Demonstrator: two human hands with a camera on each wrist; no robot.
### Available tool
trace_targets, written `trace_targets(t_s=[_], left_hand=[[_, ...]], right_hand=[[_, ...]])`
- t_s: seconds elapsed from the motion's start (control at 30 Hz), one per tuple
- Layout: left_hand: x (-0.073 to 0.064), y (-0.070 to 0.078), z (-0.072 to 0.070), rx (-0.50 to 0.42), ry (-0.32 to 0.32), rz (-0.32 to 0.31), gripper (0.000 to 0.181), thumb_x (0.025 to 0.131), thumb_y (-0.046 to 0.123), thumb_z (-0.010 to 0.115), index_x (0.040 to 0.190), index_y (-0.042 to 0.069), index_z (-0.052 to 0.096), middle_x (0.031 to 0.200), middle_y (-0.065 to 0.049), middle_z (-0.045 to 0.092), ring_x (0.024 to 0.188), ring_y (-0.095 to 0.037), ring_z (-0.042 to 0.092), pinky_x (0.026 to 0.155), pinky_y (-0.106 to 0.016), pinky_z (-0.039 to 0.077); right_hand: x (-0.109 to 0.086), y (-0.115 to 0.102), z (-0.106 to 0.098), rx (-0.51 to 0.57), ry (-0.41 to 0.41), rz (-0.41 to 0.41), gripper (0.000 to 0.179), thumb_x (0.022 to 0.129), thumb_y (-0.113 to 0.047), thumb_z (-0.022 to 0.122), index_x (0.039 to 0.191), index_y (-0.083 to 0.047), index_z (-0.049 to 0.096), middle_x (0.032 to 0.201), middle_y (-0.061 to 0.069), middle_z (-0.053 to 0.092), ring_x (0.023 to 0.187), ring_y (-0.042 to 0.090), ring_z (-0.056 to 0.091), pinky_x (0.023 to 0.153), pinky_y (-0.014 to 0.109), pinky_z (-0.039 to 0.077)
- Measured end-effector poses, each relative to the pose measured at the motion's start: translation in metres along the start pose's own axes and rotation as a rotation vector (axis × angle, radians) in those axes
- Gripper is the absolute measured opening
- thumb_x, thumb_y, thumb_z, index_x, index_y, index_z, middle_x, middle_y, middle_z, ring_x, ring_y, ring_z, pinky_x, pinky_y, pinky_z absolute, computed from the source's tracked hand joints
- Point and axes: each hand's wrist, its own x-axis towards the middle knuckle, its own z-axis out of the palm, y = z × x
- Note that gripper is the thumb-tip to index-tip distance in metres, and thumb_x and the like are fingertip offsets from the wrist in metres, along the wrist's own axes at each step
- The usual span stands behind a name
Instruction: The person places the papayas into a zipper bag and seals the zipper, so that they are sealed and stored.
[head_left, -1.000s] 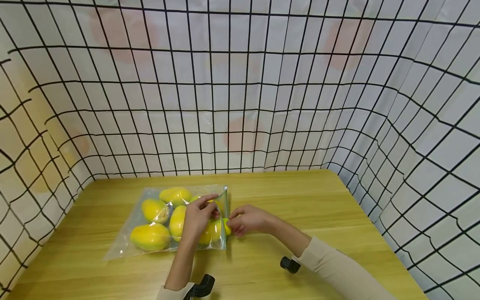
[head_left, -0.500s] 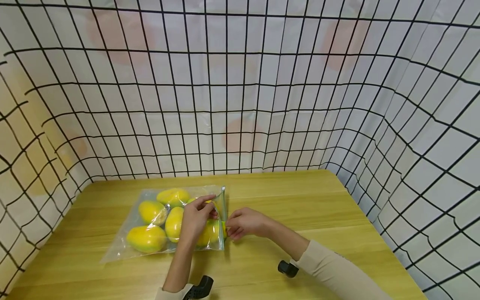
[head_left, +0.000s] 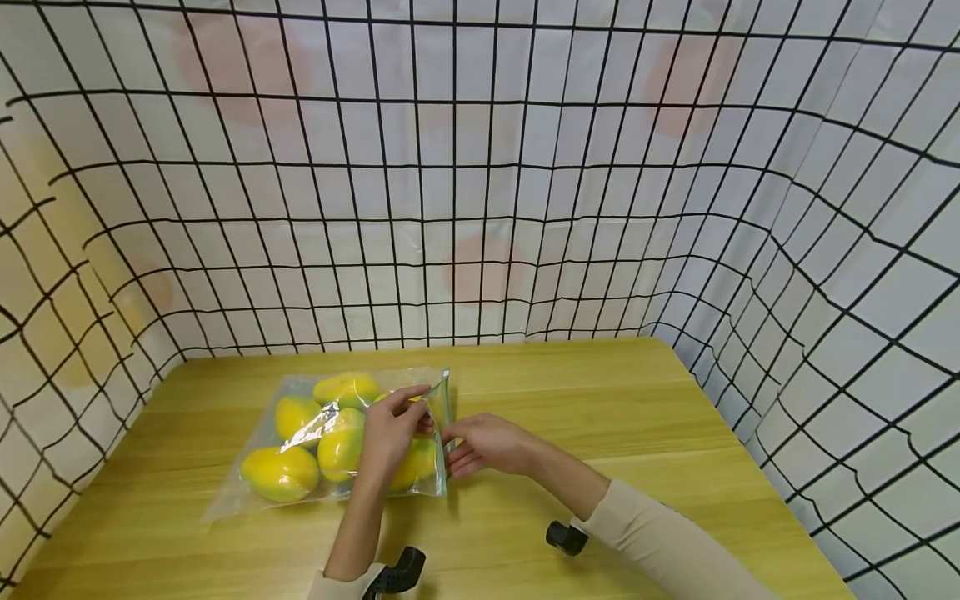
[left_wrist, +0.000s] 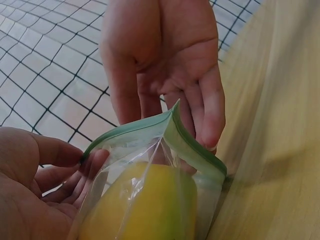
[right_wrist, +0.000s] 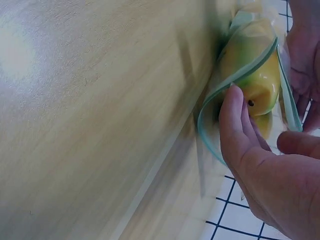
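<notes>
A clear zip bag (head_left: 225, 502) with a green zip strip (left_wrist: 130, 125) lies on the table, its mouth facing right. Several yellow-green mangoes (head_left: 280, 473) are inside it. My left hand (head_left: 386, 435) pinches the bag's upper layer at the mouth between thumb and fingers. At the opening is my right hand (head_left: 489, 445), its fingers fairly straight and reaching in past the strip. In the right wrist view, those fingertips (right_wrist: 233, 95) are right at the end of the nearest mango (right_wrist: 265, 82), which shows a dark stem spot. My left forearm and hand cover part of the mangoes in the head view.
The wooden table (head_left: 600, 400) extends to the right of the bag and in front of it. A black wire mesh (head_left: 480, 192) over pale sheeting stands around the back and both sides. Black wrist cameras (head_left: 566, 537) sit on both sleeves.
The mango at the mouth has slid left, fully into the bag, and the other mangoes have shifted left. My right hand's fingers have straightened and moved slightly left. The left hand keeps its hold.
</notes>
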Motion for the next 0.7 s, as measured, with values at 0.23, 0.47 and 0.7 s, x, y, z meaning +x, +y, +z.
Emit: trace_targets(t_s=[0.23, 0.47, 0.7], left_hand=[[0.0, 0.0, -0.001, 0.009, 0.003, -0.008, 0.028, 0.1, 0.006, 0.06, 0.125, 0.003, 0.071, 0.086, -0.016, 0.07, 0.071, -0.019, 0.068, 0.068, -0.029, 0.063], [0.001, -0.002, -0.001, 0.021, 0.01, -0.014, 0.029, 0.099, 0.006, 0.06, 0.126, 0.005, 0.071, 0.084, -0.013, 0.069, 0.07, -0.019, 0.068, 0.068, -0.03, 0.062], [0.001, -0.002, -0.001, 0.017, 0.014, -0.017, 0.028, 0.099, 0.006, 0.061, 0.124, 0.005, 0.072, 0.084, -0.012, 0.069, 0.07, -0.017, 0.067, 0.065, -0.029, 0.062]], right_hand=[[0.002, -0.001, 0.004, 0.044, 0.01, 0.011, 0.039, 0.105, -0.024, 0.046, 0.123, 0.007, 0.063, 0.099, 0.019, 0.073, 0.085, 0.023, 0.073, 0.087, 0.043, 0.062], [0.004, -0.002, 0.007, 0.073, -0.008, 0.014, 0.04, 0.105, -0.024, 0.046, 0.128, 0.005, 0.061, 0.097, 0.013, 0.071, 0.082, 0.018, 0.07, 0.084, 0.037, 0.062], [0.009, 0.0, 0.011, 0.12, -0.051, 0.018, 0.032, 0.104, -0.023, 0.047, 0.112, 0.002, 0.066, 0.092, 0.007, 0.072, 0.081, 0.016, 0.068, 0.075, 0.027, 0.057]])
